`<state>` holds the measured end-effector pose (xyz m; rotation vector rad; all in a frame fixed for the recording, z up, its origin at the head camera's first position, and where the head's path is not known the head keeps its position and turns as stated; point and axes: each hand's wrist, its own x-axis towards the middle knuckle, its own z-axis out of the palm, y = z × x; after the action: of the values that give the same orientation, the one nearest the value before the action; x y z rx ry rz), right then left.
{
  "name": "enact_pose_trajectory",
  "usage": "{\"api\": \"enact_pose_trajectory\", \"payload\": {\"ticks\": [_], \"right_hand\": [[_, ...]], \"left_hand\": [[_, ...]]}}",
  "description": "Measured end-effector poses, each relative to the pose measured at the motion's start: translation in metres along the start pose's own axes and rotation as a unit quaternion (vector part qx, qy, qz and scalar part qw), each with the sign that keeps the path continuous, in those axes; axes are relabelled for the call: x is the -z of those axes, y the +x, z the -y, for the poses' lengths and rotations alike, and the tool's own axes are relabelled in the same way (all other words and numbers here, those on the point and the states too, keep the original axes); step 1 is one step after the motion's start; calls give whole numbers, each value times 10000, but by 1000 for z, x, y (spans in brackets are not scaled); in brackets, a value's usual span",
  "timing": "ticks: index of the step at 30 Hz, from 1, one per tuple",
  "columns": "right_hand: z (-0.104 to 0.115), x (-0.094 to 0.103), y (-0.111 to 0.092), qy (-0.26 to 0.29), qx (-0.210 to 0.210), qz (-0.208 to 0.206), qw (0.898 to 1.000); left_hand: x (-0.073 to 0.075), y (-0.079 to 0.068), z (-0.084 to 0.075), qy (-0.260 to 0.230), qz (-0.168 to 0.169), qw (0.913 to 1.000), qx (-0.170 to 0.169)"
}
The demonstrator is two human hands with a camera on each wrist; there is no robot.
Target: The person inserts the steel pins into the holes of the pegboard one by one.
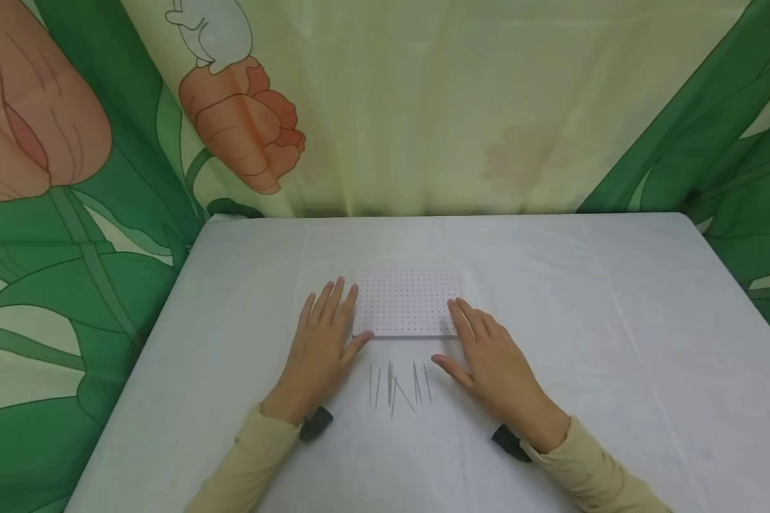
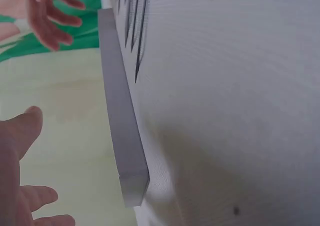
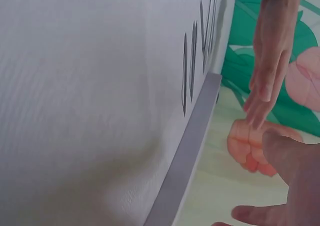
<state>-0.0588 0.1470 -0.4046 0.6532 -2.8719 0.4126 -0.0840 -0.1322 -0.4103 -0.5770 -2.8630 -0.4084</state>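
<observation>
A pale board dotted with rows of small holes, a pegboard (image 1: 409,303), lies flat on the white table. My left hand (image 1: 324,331) is at its left edge, fingers straight, thumb tip overlapping the near left corner in the head view. At the right edge is my right hand (image 1: 490,353), its straight fingers reaching the near right corner. Several thin dark needles (image 1: 390,385) lie loose between the hands, just in front of the board; two of them cross. From the left wrist, the board's side (image 2: 120,101) shows as a thick grey slab; the right wrist view shows the needles (image 3: 192,61) beside it.
The white cloth-covered table (image 1: 584,299) extends on both sides of the hands. Behind its far edge hangs a printed curtain (image 1: 423,107) with plants and a carrot. A dark wrist strap (image 1: 316,424) shows below the left hand, another strap (image 1: 510,443) below the right.
</observation>
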Motion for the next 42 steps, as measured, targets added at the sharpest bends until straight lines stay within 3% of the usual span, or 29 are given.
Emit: {"api": "enact_pose_trajectory", "payload": {"ticks": [6, 12, 20, 29, 36, 42], "right_hand": [[9, -5, -1, 321, 66, 174, 9993], [16, -10, -3, 631, 163, 279, 9975], [23, -13, -5, 1159, -51, 382, 9925], [25, -16, 0, 1257, -366, 698, 9889], [28, -16, 3, 1264, -534, 732, 9878], [30, -17, 6, 1077, -589, 591, 9907]], "left_hand": [[-5, 5, 4, -462, 319, 9981, 238], [-9, 12, 8, -701, 416, 9960, 368], [-12, 22, 13, -1082, 759, 9889, 677], [-19, 25, 20, -1316, 995, 9832, 783], [-25, 25, 19, -1301, 1378, 9772, 962], [-27, 24, 19, -1245, 1321, 9787, 965]]}}
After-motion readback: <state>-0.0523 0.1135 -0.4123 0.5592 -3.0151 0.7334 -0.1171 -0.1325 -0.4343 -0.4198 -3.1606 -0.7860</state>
